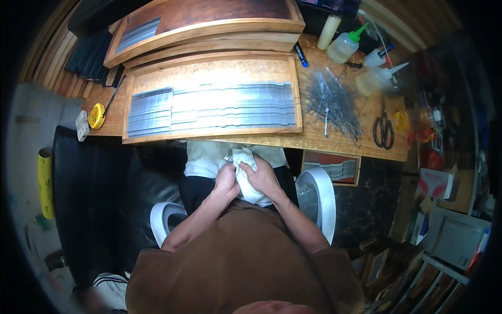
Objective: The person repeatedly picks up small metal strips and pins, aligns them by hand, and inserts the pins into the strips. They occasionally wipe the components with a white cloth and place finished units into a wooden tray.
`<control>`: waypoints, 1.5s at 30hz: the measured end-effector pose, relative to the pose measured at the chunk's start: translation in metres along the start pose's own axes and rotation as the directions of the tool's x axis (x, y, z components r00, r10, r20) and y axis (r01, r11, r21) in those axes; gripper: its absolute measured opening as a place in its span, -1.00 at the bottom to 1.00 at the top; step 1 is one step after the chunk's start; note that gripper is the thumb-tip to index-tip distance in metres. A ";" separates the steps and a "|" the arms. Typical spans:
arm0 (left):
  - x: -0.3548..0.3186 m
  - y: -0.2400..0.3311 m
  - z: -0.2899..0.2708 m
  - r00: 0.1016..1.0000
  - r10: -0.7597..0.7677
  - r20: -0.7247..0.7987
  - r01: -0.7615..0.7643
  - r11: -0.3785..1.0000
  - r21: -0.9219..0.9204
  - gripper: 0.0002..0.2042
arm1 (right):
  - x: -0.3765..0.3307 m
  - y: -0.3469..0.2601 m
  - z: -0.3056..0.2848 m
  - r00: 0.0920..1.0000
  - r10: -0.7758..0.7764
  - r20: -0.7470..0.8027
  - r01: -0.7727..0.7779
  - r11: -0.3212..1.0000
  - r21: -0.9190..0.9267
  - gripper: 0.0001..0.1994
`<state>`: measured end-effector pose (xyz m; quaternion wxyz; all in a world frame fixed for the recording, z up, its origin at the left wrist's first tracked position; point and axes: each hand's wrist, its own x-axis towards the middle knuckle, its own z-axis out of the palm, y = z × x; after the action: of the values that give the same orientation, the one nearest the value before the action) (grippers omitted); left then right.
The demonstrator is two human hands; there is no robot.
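Note:
In my lap, below the table's front edge, both hands grip a bunched white cloth [243,157]. My left hand [226,179] is closed on the cloth's left side. With the thumb laid on top, my right hand [261,178] is closed round its right side. Whether the folds hide anything cannot be seen. More white fabric [203,158] lies across my thighs. Just beyond my hands, on the table, a shallow wooden tray [209,135] holds several rows of thin, grey metal strips [196,112].
Stacked wooden trays [219,43] stand behind. A yellow tape measure [97,115] lies left. At right are a heap of thin dark metal pieces [334,104], black-handled scissors [383,132], a green-capped bottle [344,48] and a blue marker [301,55]. White chair arms [322,201] flank me.

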<state>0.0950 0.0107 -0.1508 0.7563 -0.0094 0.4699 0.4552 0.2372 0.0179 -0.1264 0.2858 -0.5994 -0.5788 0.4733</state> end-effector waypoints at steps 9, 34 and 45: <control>0.011 -0.014 -0.018 0.997 0.063 0.043 -0.060 0.996 -0.059 -0.85 | -0.011 0.023 -0.001 0.991 -0.133 0.006 0.133 0.990 -0.047 -0.64; 0.010 -0.020 -0.017 0.981 0.190 -0.043 -0.192 0.980 -0.049 -0.94 | -0.007 0.013 -0.017 0.986 -0.165 0.032 0.149 0.946 0.288 -0.68; 0.005 -0.021 -0.014 0.980 0.196 0.026 -0.193 0.978 -0.081 -0.96 | -0.010 0.010 -0.010 0.984 -0.175 0.018 0.172 0.981 0.093 -0.69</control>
<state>0.1003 -0.0040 -0.1709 0.7151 0.0149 0.4375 0.5450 0.2513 0.0086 -0.1288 0.3452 -0.5268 -0.6104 0.4803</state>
